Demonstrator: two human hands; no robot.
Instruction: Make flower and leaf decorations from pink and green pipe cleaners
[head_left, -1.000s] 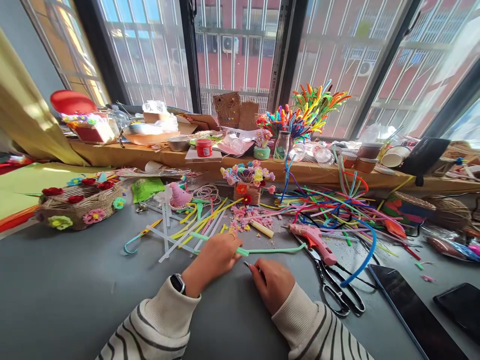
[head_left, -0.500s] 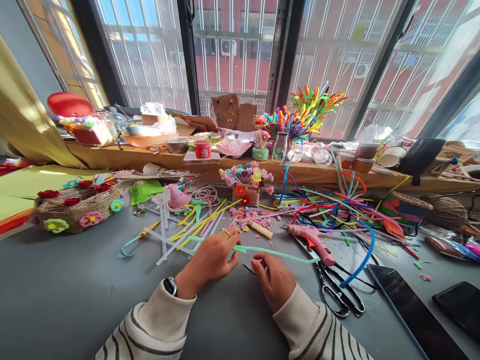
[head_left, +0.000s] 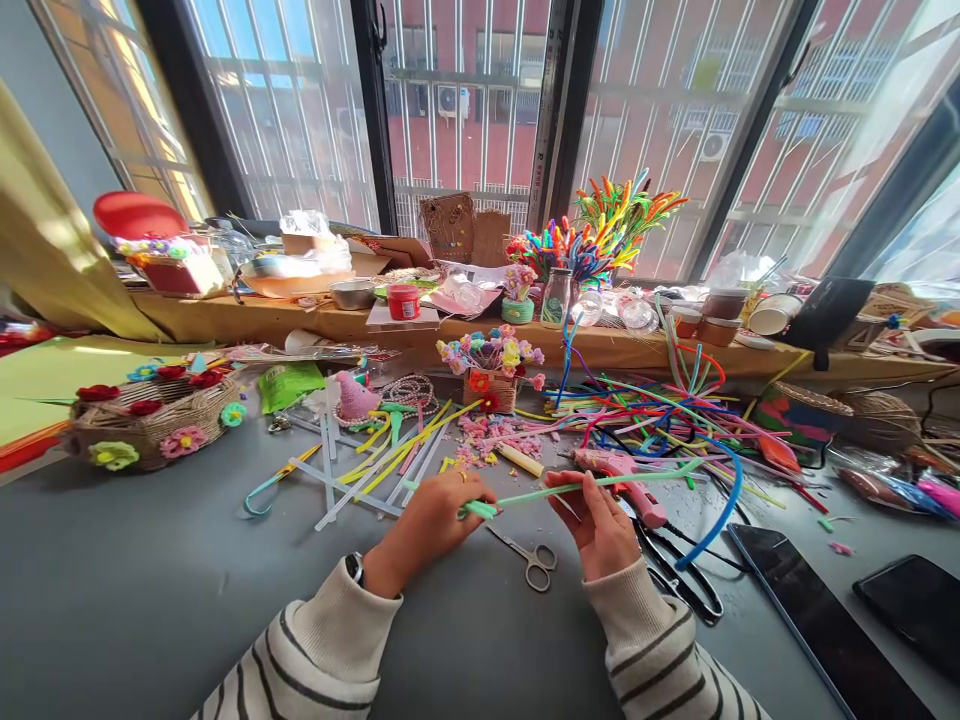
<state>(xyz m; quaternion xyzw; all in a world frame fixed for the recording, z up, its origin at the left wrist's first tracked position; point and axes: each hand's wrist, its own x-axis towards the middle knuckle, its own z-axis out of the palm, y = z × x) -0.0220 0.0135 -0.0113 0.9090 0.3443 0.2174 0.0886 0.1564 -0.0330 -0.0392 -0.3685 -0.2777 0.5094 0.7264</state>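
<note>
My left hand [head_left: 444, 515] is closed on light green pipe cleaners, with a short folded green end [head_left: 478, 510] sticking out below its fingers. From there a long light green pipe cleaner [head_left: 529, 495] runs right to my right hand [head_left: 598, 522], whose thumb and fingers pinch it. Its free end stretches past that hand, over the pink glue gun [head_left: 643, 503]. Small silver scissors [head_left: 534, 562] lie on the table between my wrists. Black-handled scissors [head_left: 697, 590] lie partly hidden behind my right hand.
Glue sticks [head_left: 330, 500] and yellow pipe cleaners lie left of centre. Behind are a small flower pot [head_left: 491, 388] and a tangle of coloured pipe cleaners [head_left: 645, 410]. A flowered basket [head_left: 154, 420] stands left; a tablet-like black device [head_left: 817, 610] and a phone [head_left: 915, 610] lie right.
My right hand has risen from the table and moved right, and now pinches the long pipe cleaner. The small silver scissors, mostly covered before, now show fully.
</note>
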